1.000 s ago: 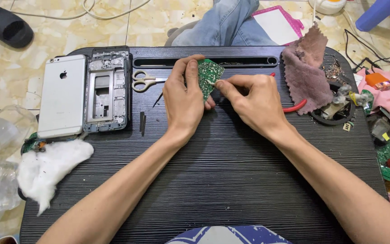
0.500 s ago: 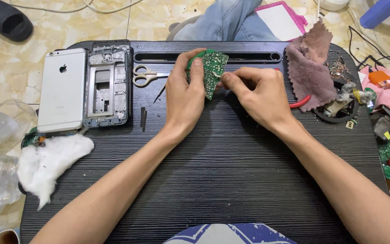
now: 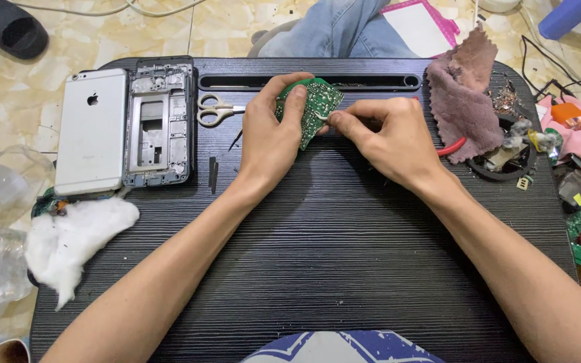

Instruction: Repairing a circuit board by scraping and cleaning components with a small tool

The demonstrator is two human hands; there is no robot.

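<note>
My left hand [image 3: 270, 138] grips a small green circuit board [image 3: 316, 104] and holds it tilted above the far middle of the black ribbed lap table [image 3: 331, 255]. My right hand [image 3: 388, 138] pinches a thin white stick, likely a cotton swab [image 3: 319, 117], with its tip pressed on the board's face. A red-handled tool [image 3: 453, 146] lies partly under my right hand. Small scissors [image 3: 213, 109] lie just left of my left hand.
A silver phone back [image 3: 92, 131] and a bare metal phone frame [image 3: 159, 128] lie at the far left. White cotton wad [image 3: 72, 235] sits at the left edge. A mauve cloth [image 3: 462, 94] and a heap of electronic scraps [image 3: 566, 154] crowd the right side.
Both hands and the board have shifted slightly toward the table's far edge, and the board is turned more face-up. My right fingers now pinch the white stick against it.
</note>
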